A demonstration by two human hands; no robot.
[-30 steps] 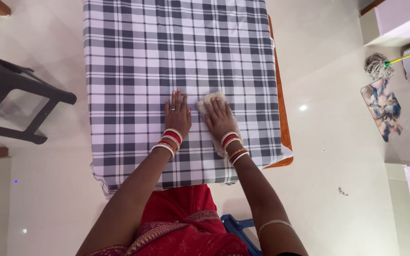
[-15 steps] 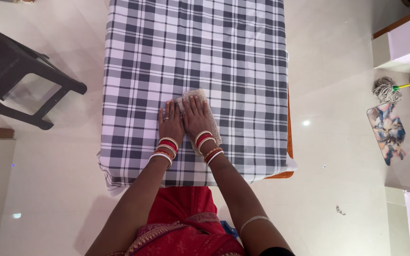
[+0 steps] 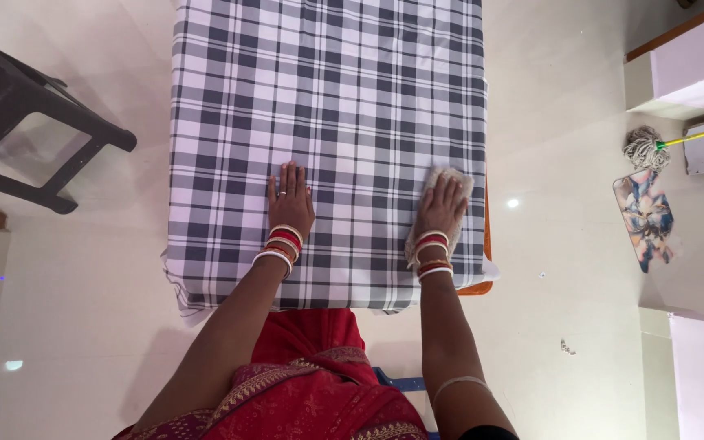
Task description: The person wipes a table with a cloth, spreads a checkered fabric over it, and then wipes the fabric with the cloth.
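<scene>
A table covered by a grey and white checked cloth [image 3: 327,90] fills the upper middle of the head view. My left hand [image 3: 288,201] lies flat on the cloth near the front edge, fingers together, holding nothing. My right hand [image 3: 440,209] presses a pale beige rag [image 3: 456,178] flat against the cloth close to the table's right edge. The rag shows beyond my fingertips and beside my wrist. Both wrists carry red and white bangles.
A black plastic stool [image 3: 18,122] stands on the pale floor to the left. To the right lie a string mop [image 3: 644,145] with a yellow handle and a patterned mat [image 3: 645,216]. An orange table edge [image 3: 482,287] shows under the cloth.
My right hand slid the rag from beside my left hand out to the right edge of the table. My left hand stayed flat in about the same spot.
</scene>
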